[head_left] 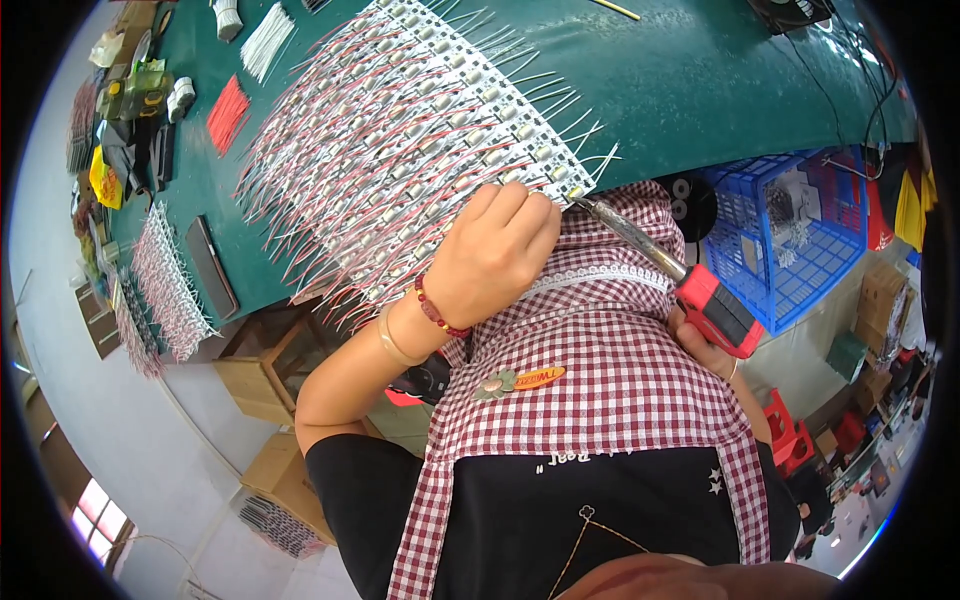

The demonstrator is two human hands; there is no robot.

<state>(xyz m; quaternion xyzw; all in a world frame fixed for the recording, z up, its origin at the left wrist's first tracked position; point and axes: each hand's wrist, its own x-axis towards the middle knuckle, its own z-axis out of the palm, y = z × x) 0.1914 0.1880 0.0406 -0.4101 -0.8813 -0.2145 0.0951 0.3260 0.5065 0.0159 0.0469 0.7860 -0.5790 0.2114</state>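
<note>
- Soldering iron (pixel 690 283) sits in the right hand (pixel 712 345), whose fingers close around its red-and-black handle; only part of that hand shows behind the handle.
- Its long axis runs from the handle at about 4 o'clock up to the metal tip at about 10 o'clock, and the tip ends at the near corner of the panel of strip boards (pixel 440 130).
- That panel lies on the green table mat (pixel 700 80), a wide sheet of small white boards with red and white wire leads fanning off its edges; its long axis runs from about 1 o'clock down to 7 o'clock across the view.
- The left hand (pixel 495 255) is curled, fingers bent down onto the panel's near edge, pressing or pinching there; whether it grips a single wire or just steadies the board I cannot tell.
- From the left hand, the iron's tip lies just beside the fingertips at about 2 o'clock, so both hands meet at the same corner; the left hand is the nearer one to the boards.
- Farther off on the mat, at about 10 o'clock from the panel, lie a bundle of red wires (pixel 228 113) and a bundle of white wires (pixel 268 40), well apart from both hands.
- A blue plastic crate (pixel 790 240) stands below the table edge at the right hand's 1 o'clock.
</note>
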